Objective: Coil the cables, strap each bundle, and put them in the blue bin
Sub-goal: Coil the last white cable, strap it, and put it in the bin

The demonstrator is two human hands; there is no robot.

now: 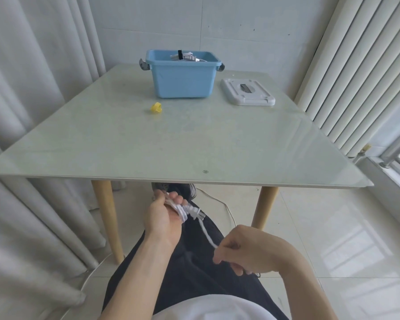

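My left hand [163,214] grips a small coil of white cable [206,230] below the table's near edge, with the plug end sticking out to the right. A strand runs from the coil down to my right hand [247,249], which pinches it above my lap. The blue bin [183,82] stands at the back of the table and holds strapped cable bundles, one with a black strap. A yellow strap [156,107] lies on the table in front of the bin, to its left.
The bin's white lid [248,92] lies to the right of the bin. The glass table [171,139] has wooden legs. More white cable trails on the tiled floor. Curtains hang on the left, a radiator and window stand on the right.
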